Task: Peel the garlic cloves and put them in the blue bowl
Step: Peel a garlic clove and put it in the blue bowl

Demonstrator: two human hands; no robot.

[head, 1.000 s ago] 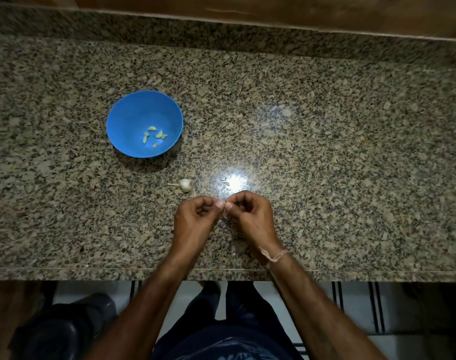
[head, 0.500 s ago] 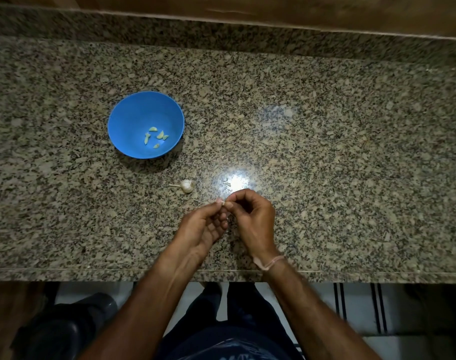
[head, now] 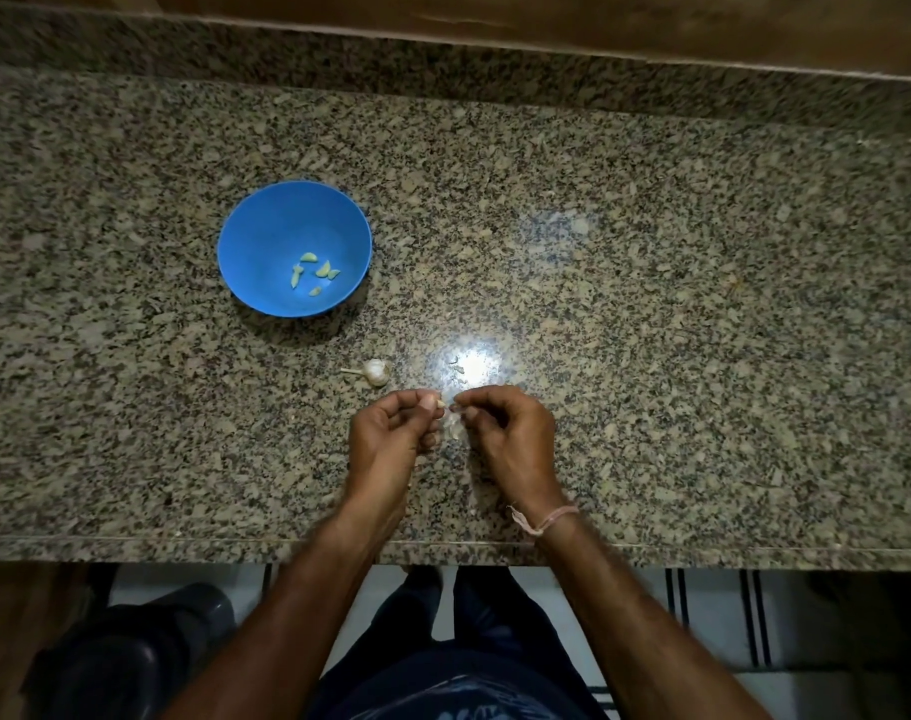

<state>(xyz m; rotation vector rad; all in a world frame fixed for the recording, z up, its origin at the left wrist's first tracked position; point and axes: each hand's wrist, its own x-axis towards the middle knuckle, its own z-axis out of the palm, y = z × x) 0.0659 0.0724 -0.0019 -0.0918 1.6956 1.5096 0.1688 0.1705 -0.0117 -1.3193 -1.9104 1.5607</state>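
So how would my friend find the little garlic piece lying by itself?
Start at the blue bowl on the speckled counter. Just nearer the person lies the garlic piece, whitish and round, with a thin stem pointing left, touching neither hand.

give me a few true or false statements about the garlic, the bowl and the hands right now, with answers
1. The blue bowl holds several peeled cloves. True.
2. A garlic bulb lies inside the bowl. False: it lies on the counter, between the bowl and the hands.
3. Both hands are flat on the counter. False: the left hand and right hand have curled fingers, pinching a small clove between them.
4. The right wrist wears a thread band. True.
5. The bowl is right of the hands. False: it is to their left and farther away.
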